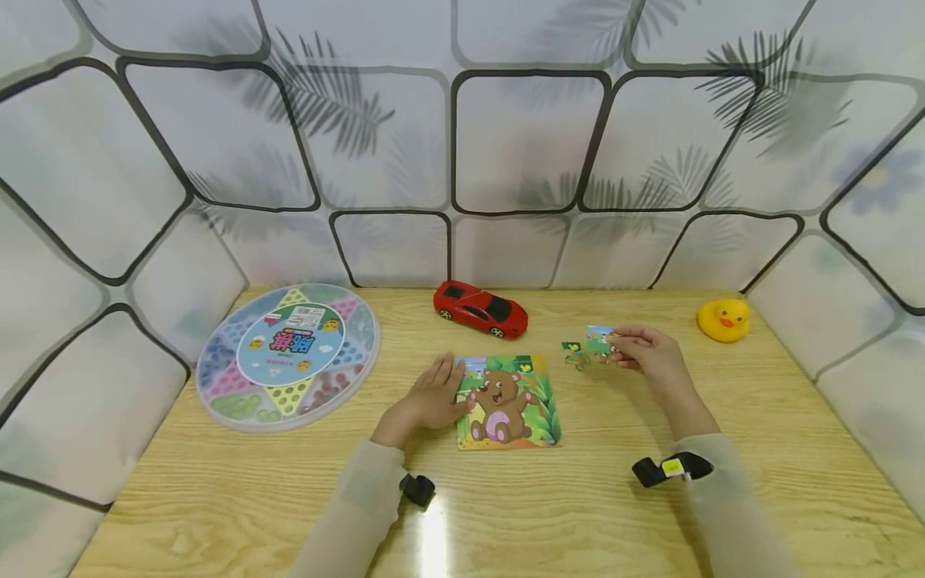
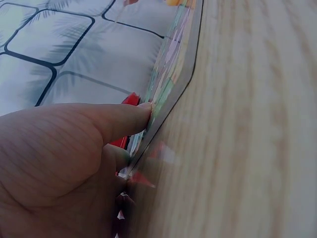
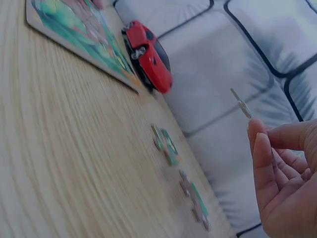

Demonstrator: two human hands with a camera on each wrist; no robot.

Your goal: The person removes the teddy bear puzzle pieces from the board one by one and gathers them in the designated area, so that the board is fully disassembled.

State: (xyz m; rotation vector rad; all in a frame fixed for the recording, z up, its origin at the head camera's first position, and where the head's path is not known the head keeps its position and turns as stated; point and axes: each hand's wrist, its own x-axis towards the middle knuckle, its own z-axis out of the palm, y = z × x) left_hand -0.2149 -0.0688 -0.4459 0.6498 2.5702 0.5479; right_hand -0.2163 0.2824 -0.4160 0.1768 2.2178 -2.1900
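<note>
Your right hand [image 1: 650, 353] pinches a small green-blue cardboard puzzle piece [image 1: 598, 339]; left hand [image 1: 433, 395], fingers flat, steadies the square bear puzzle board [image 1: 508, 401]. A loose pinch risks dropping the piece.

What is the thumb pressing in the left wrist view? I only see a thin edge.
Observer: The left hand rests flat on the left edge of a bear puzzle board lying on the table.
Operator: The right hand?
Observer: The right hand pinches one puzzle piece above the table.
Operator: Other pieces?
Observer: Two loose pieces lie right of the board, in front of a red toy car.
</note>
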